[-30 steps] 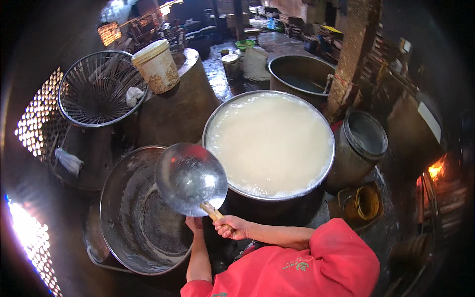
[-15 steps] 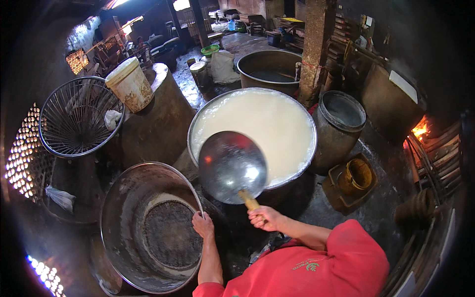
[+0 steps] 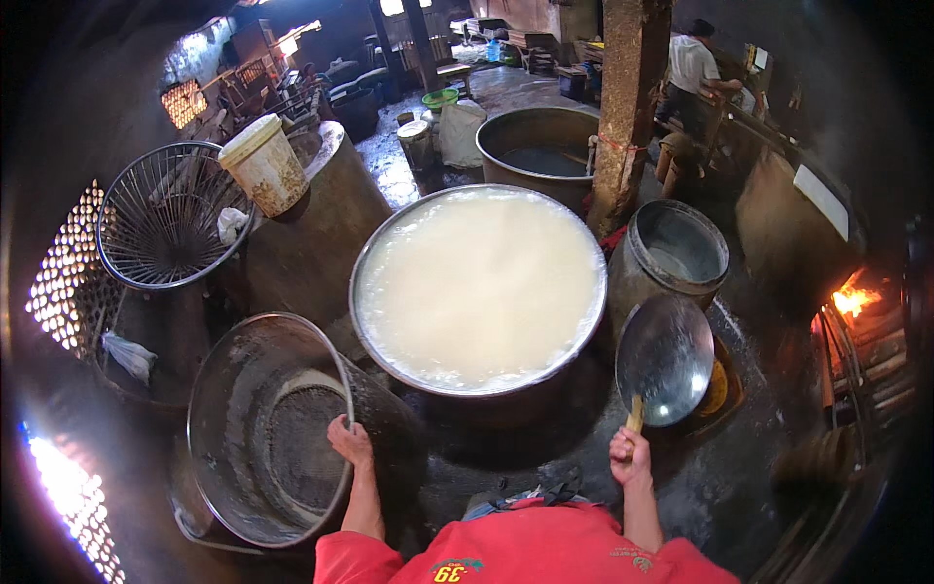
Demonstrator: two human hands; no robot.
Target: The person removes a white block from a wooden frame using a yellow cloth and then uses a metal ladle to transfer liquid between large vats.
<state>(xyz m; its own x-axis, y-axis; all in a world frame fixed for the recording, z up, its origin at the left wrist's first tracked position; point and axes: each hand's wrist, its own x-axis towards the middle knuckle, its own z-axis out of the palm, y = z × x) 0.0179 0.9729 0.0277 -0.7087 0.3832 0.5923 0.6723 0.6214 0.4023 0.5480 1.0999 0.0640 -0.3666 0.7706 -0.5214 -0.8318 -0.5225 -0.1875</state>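
Observation:
My left hand [image 3: 350, 441] grips the near-right rim of a large tilted metal tub [image 3: 216, 409], whose inside is wet and dark at the bottom. Closed round a short wooden handle, my right hand [image 3: 630, 456] holds up a wide, round metal ladle [image 3: 665, 358] on the right. The ladle's bowl shows grey and shiny, and it hides part of a yellowish bucket [image 3: 717, 387] behind it. Between my hands and farther off stands a big round vat [image 3: 362, 336], filled nearly to the rim with milky white liquid [image 3: 477, 287].
Right of the vat is a tall metal drum [image 3: 678, 243]; a fire [image 3: 854, 295] burns farther right. A pillar [image 3: 623, 117] and another vat [image 3: 535, 131] stand behind. At left are a wire basket [image 3: 175, 214] and a white bucket [image 3: 263, 165]. A person [image 3: 693, 73] is at far right.
My right hand has swung the ladle rightward, from over the vat's near edge to beside the drum. My left hand stays on the tub's rim. A person has come into view at far right.

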